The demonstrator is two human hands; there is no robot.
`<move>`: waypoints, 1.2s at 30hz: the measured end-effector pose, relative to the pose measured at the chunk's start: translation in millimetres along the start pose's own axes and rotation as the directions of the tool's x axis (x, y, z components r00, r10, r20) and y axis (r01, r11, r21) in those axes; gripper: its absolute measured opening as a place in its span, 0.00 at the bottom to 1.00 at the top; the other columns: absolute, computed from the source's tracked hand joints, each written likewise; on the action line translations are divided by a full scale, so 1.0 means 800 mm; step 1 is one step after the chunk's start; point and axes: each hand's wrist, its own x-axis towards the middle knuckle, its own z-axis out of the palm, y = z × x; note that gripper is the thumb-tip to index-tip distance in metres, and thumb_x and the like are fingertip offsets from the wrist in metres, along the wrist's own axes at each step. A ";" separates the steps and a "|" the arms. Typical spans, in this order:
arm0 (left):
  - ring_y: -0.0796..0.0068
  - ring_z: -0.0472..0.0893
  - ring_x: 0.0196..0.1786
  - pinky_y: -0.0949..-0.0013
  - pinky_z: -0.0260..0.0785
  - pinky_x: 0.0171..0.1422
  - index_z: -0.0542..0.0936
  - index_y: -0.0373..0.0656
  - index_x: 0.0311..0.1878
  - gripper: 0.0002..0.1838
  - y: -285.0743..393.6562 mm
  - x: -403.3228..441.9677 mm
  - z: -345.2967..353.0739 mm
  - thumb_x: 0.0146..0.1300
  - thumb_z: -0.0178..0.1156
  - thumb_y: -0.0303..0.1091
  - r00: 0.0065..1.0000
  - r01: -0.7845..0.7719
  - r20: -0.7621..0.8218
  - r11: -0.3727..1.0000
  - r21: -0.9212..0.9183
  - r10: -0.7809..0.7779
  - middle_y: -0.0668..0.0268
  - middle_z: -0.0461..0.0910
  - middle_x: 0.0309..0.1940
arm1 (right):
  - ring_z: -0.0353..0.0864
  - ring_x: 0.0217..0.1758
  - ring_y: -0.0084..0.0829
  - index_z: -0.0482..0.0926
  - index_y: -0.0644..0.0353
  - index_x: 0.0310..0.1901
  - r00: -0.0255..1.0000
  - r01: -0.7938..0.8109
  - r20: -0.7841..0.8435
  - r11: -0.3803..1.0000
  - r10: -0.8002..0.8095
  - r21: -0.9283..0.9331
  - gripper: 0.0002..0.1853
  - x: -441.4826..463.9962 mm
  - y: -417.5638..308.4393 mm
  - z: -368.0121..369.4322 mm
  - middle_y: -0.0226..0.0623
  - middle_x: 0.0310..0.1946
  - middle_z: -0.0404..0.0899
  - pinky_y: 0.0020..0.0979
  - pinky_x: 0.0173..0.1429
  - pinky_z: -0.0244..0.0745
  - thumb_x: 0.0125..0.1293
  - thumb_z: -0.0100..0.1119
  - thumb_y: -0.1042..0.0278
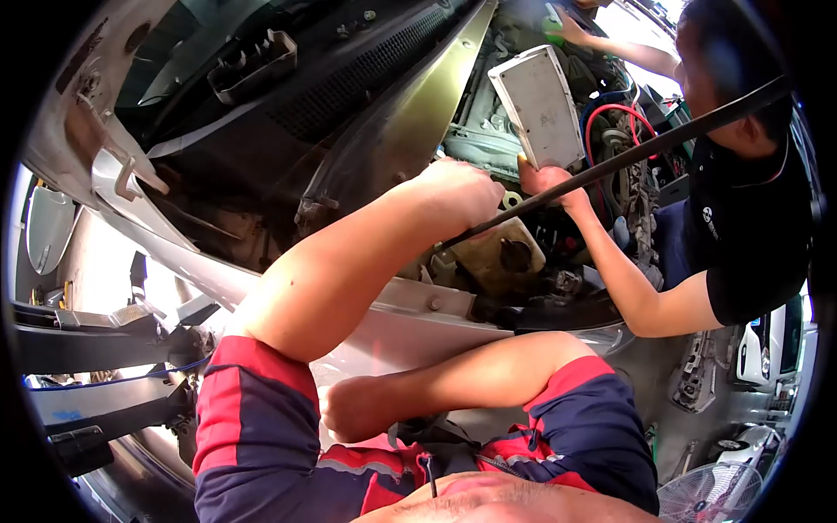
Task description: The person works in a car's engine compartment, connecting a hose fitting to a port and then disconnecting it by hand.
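Note:
My left hand (pixel 466 190) reaches over the fender into the engine bay, fingers curled downward beside the engine (pixel 484 144). What it grips, if anything, is hidden under the hand. Just below it, a yellowed plastic tank (pixel 501 257) with a dark round opening or cap sits in the bay. My right hand (pixel 350 410) is closed in a fist, low against the car's pale fender (pixel 401 327) and close to my body. A long black rod (pixel 645 144) slants across the view, its lower end near my left hand.
A co-worker (pixel 750 192) in a black shirt leans in from the right, one hand (pixel 545 180) at a whitish rectangular panel (pixel 542 105), the other near a green object (pixel 553 28). A red hose (pixel 602 113) curves behind. A fan (pixel 711 492) stands lower right.

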 end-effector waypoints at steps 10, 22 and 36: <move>0.54 0.84 0.49 0.54 0.75 0.55 0.83 0.47 0.46 0.16 -0.001 -0.002 0.003 0.65 0.58 0.46 0.995 -0.035 -0.095 0.999 0.008 0.035 0.58 0.86 0.39 | 0.79 0.26 0.33 0.81 0.54 0.17 0.997 -0.043 -0.059 0.999 0.044 0.024 0.07 0.002 0.006 0.001 0.32 0.19 0.80 0.36 0.36 0.70 0.45 0.62 0.64; 0.63 0.84 0.56 0.59 0.70 0.60 0.86 0.47 0.50 0.17 0.003 -0.003 0.005 0.66 0.53 0.40 0.988 0.039 -0.155 0.991 0.131 -0.019 0.61 0.87 0.50 | 0.79 0.26 0.34 0.78 0.52 0.15 0.989 -0.129 -0.058 0.990 0.133 0.065 0.08 0.005 0.027 -0.018 0.31 0.19 0.80 0.38 0.36 0.67 0.49 0.60 0.64; 0.62 0.86 0.52 0.61 0.73 0.58 0.87 0.51 0.50 0.14 0.006 0.014 0.008 0.66 0.56 0.37 0.982 0.146 -0.129 0.988 0.059 -0.137 0.63 0.87 0.50 | 0.83 0.33 0.34 0.84 0.51 0.22 0.985 -0.142 0.104 0.988 0.135 0.057 0.07 0.003 0.016 0.000 0.31 0.25 0.83 0.37 0.44 0.72 0.54 0.60 0.64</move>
